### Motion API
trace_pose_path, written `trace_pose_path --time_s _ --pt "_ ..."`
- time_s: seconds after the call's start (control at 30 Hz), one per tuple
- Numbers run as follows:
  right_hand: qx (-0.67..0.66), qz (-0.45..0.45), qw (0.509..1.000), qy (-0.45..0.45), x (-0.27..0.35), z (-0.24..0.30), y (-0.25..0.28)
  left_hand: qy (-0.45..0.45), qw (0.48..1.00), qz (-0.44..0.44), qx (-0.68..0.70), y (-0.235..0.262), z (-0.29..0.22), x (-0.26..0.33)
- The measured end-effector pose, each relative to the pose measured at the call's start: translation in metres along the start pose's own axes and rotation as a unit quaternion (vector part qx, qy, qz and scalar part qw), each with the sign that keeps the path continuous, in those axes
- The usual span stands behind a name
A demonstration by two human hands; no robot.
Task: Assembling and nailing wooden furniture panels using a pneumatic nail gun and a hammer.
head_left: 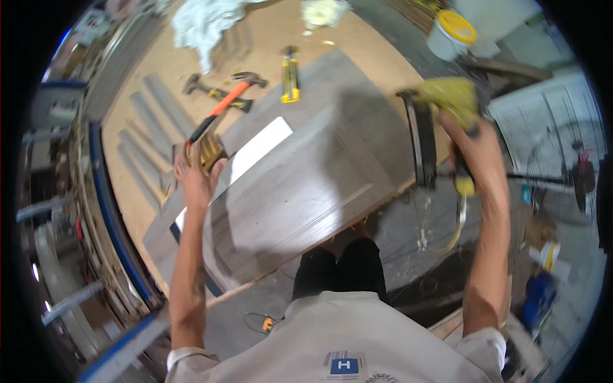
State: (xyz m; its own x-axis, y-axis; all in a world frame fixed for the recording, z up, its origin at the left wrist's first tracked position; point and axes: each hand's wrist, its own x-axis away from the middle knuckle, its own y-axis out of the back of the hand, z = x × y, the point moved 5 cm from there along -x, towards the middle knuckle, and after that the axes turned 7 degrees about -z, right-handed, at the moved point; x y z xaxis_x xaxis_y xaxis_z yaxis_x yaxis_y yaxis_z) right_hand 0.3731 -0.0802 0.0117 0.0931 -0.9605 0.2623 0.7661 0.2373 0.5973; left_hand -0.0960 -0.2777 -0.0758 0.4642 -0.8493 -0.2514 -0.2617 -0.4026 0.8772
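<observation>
My right hand is closed round the handle of a yellow-green nail gun, raised at the right edge of the table. Its dark magazine hangs down beside a grey wood-grain panel. At the panel's left, my left hand has its thumb and fingers around a small yellow-brown block, its kind blurred. A white strip lies on the panel beside that hand. Just beyond the fingers is an orange-and-black-handled hammer, crossing a second hammer.
A yellow utility knife lies on the panel's far part. Grey strips are spread on the table at the left. A white cloth lies at the far side. A yellow-lidded bucket and a fan stand right. A hose trails from the gun.
</observation>
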Motion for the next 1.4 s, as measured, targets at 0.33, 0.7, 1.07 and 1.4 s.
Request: trace_pose_path --time_s 0.33,0.7,1.07,1.4 --pt "-0.714 -0.089 0.627 -0.298 0.223 -0.181 -0.119 -0.446 0.86 0.199 0.147 -0.171 -0.293 0.075" --pt "-0.776 -0.074 0.579 -0.24 0.199 -0.198 -0.185 -0.38 0.904 0.165 0.108 -0.167 -0.275 0.1" --pt "-0.747 -0.089 0.611 -0.247 0.201 -0.194 -0.182 -0.343 0.914 0.202 0.075 -0.167 -0.259 0.1" --pt "-0.754 -0.079 0.6 -0.253 0.199 -0.196 -0.181 -0.334 0.919 0.192 0.079 -0.168 -0.261 0.1"
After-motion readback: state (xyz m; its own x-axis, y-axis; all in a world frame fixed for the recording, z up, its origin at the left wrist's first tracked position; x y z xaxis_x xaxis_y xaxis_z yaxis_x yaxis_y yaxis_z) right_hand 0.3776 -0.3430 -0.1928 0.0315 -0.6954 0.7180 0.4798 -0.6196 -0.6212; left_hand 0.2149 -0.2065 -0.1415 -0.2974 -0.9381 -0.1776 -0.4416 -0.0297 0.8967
